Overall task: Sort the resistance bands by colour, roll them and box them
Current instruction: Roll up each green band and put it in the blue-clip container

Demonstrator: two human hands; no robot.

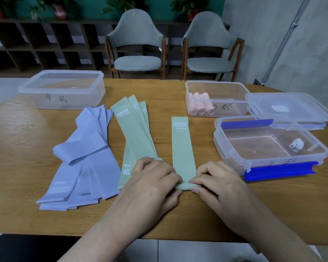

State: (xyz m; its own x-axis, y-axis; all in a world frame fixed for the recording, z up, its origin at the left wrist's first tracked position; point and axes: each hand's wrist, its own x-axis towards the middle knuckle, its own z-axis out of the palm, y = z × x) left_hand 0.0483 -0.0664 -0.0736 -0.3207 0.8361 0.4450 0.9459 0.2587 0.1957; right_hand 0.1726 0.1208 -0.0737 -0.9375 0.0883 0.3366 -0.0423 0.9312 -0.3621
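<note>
Both hands lie knuckles-up on the bench (197, 214), fingers curled. The left hand (155, 178) and right hand (216, 179) each pinch the folded near end of a green band (181, 146), which lies flat, stretching away from them.

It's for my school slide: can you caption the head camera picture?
Both hands start rolling a green band on the table.

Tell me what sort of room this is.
Probably an office or meeting room, not a gym: a long wooden table, two padded armchairs facing it, and dark cubby shelving topped with potted plants along a green wall.
</note>
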